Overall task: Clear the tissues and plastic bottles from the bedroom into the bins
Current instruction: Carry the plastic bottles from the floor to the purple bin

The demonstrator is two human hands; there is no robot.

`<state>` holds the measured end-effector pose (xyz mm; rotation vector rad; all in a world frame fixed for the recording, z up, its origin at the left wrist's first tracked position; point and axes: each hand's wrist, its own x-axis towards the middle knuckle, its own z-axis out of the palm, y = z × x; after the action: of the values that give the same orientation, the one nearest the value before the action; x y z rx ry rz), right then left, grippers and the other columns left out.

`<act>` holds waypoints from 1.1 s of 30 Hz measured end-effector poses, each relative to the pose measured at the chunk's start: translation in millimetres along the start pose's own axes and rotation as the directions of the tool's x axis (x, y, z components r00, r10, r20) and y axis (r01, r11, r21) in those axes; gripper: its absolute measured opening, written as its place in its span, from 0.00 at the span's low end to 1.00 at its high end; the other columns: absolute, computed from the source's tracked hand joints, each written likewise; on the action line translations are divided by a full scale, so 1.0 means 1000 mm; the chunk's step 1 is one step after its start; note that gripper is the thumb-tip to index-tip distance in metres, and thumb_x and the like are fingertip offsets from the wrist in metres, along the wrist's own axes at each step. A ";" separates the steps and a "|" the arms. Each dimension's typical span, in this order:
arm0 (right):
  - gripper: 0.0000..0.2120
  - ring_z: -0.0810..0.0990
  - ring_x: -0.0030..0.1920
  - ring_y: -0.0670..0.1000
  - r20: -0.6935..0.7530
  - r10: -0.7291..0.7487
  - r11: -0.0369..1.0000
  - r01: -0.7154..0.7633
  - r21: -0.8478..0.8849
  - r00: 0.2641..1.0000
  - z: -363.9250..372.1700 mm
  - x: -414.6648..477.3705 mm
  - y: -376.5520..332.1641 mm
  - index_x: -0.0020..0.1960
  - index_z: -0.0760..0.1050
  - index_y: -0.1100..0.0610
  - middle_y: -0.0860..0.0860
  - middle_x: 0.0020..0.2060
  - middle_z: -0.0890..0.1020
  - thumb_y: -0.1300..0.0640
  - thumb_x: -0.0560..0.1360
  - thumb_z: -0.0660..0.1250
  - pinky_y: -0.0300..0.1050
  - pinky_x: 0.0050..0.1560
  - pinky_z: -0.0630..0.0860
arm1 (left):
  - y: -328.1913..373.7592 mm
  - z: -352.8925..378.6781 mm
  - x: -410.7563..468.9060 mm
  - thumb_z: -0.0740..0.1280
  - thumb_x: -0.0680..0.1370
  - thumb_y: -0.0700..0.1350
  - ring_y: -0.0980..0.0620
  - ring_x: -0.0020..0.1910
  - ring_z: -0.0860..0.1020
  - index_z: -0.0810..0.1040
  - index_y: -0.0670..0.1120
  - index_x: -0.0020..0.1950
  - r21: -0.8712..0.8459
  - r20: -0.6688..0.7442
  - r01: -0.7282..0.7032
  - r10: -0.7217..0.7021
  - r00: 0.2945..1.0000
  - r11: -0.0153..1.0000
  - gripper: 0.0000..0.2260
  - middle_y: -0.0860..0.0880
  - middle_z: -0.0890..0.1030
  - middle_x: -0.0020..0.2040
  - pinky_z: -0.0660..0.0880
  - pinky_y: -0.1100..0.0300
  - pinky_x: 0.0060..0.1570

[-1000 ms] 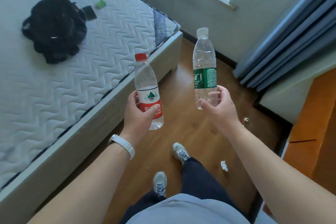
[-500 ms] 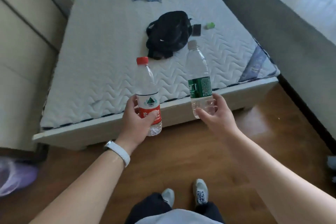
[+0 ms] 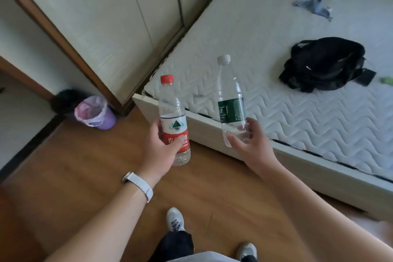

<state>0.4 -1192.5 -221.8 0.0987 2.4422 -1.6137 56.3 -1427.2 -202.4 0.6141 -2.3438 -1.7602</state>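
Above the floor by the bed corner, left hand (image 3: 163, 147) wraps the red-label bottle (image 3: 174, 121), right hand (image 3: 253, 144) fingers pinch the green-label bottle (image 3: 231, 102) base; both look near-empty, light, thin-walled, crushable, so grip mid-body.

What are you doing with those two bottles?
A person is tidying a bedroom. The left hand holds the red-capped bottle and the right hand holds the green-label bottle, both upright. A purple bin with a bag liner stands on the floor by the wardrobe. Neither bottle is in it yet.
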 end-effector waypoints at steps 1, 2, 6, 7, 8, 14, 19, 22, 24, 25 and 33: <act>0.29 0.78 0.48 0.41 0.004 -0.014 1.000 0.014 -0.010 1.000 0.016 0.008 -0.010 0.64 0.66 0.43 0.41 0.49 0.78 0.42 0.68 0.73 0.44 0.49 0.76 | -0.006 -0.016 0.009 0.77 0.71 0.44 0.62 0.53 0.80 0.71 0.58 0.63 -0.023 -0.025 0.019 -0.020 0.999 1.000 0.25 0.58 0.80 0.56 0.79 0.55 0.53; 0.29 0.79 0.47 0.41 0.004 -0.030 0.999 0.030 -0.014 1.000 0.033 0.016 -0.020 0.64 0.66 0.43 0.41 0.49 0.78 0.41 0.67 0.73 0.46 0.49 0.77 | -0.013 -0.034 0.018 0.77 0.71 0.43 0.62 0.53 0.80 0.71 0.55 0.66 -0.046 -0.050 0.035 -0.037 0.998 0.998 0.27 0.57 0.80 0.57 0.79 0.53 0.55; 0.28 0.79 0.47 0.40 0.058 -0.058 0.997 0.061 -0.054 0.997 0.110 0.046 -0.064 0.64 0.67 0.46 0.44 0.52 0.78 0.44 0.68 0.73 0.46 0.50 0.78 | -0.038 -0.116 0.058 0.76 0.71 0.43 0.61 0.53 0.80 0.70 0.52 0.68 -0.095 -0.141 0.055 -0.068 0.988 0.994 0.28 0.57 0.80 0.58 0.79 0.53 0.56; 0.27 0.79 0.47 0.40 0.079 -0.066 0.995 0.072 -0.071 0.995 0.130 0.052 -0.075 0.63 0.67 0.46 0.43 0.51 0.78 0.45 0.68 0.74 0.45 0.49 0.78 | -0.044 -0.136 0.068 0.76 0.71 0.44 0.62 0.53 0.80 0.70 0.53 0.68 -0.103 -0.161 0.063 -0.079 0.984 0.993 0.28 0.58 0.80 0.58 0.79 0.54 0.55; 0.26 0.79 0.47 0.41 0.098 -0.074 0.993 0.082 -0.089 0.992 0.150 0.059 -0.086 0.61 0.66 0.44 0.43 0.51 0.78 0.46 0.68 0.74 0.45 0.49 0.78 | -0.050 -0.156 0.077 0.76 0.71 0.44 0.62 0.53 0.80 0.70 0.53 0.68 -0.112 -0.177 0.071 -0.090 0.980 0.991 0.28 0.58 0.79 0.57 0.79 0.54 0.55; 0.25 0.80 0.48 0.44 0.177 -0.138 0.975 0.165 -0.150 0.974 0.252 0.086 -0.144 0.62 0.67 0.44 0.45 0.52 0.78 0.48 0.69 0.73 0.47 0.51 0.78 | -0.079 -0.250 0.117 0.75 0.73 0.48 0.58 0.56 0.78 0.67 0.59 0.67 -0.164 -0.219 0.111 -0.146 0.965 0.980 0.27 0.61 0.76 0.58 0.77 0.62 0.49; 0.26 0.79 0.50 0.45 0.251 -0.161 0.965 0.205 -0.161 0.954 0.317 0.112 -0.176 0.63 0.66 0.45 0.45 0.53 0.78 0.47 0.70 0.73 0.47 0.52 0.77 | -0.106 -0.309 0.141 0.76 0.72 0.46 0.55 0.56 0.80 0.70 0.57 0.67 -0.258 -0.337 0.147 -0.232 0.912 0.955 0.27 0.58 0.79 0.58 0.79 0.56 0.52; 0.27 0.79 0.48 0.43 0.295 -0.170 0.961 0.224 -0.162 0.940 0.350 0.129 -0.190 0.65 0.65 0.45 0.42 0.50 0.77 0.48 0.70 0.73 0.41 0.47 0.76 | -0.116 -0.333 0.155 0.76 0.72 0.44 0.57 0.54 0.81 0.72 0.55 0.66 -0.274 -0.415 0.154 -0.261 0.872 0.949 0.25 0.58 0.81 0.56 0.79 0.57 0.51; 0.27 0.78 0.48 0.42 0.329 -0.168 0.957 0.234 -0.172 0.929 0.368 0.144 -0.195 0.65 0.66 0.47 0.43 0.50 0.77 0.48 0.71 0.73 0.35 0.42 0.72 | -0.119 -0.344 0.166 0.76 0.72 0.43 0.58 0.54 0.81 0.71 0.55 0.66 -0.276 -0.443 0.175 -0.286 0.849 0.945 0.26 0.58 0.80 0.57 0.78 0.59 0.49; 0.27 0.78 0.48 0.42 0.343 -0.163 0.957 0.233 -0.173 0.925 0.377 0.153 -0.197 0.66 0.66 0.48 0.44 0.50 0.77 0.48 0.71 0.73 0.34 0.41 0.71 | -0.121 -0.348 0.173 0.76 0.72 0.43 0.59 0.53 0.81 0.71 0.55 0.66 -0.271 -0.455 0.186 -0.296 0.840 0.944 0.26 0.59 0.79 0.57 0.78 0.59 0.50; 0.25 0.76 0.45 0.37 0.491 -0.159 0.949 0.269 -0.163 0.857 0.455 0.255 -0.220 0.65 0.65 0.46 0.38 0.46 0.74 0.47 0.72 0.72 0.29 0.37 0.68 | -0.130 -0.377 0.258 0.76 0.72 0.46 0.54 0.57 0.79 0.68 0.56 0.70 -0.217 -0.536 0.299 -0.370 0.759 0.929 0.29 0.58 0.78 0.60 0.78 0.54 0.54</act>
<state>-222.8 -1712.5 -249.1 -0.5618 2.2741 -1.2284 -13.0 -1895.3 -244.0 1.3937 -1.7740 -1.5229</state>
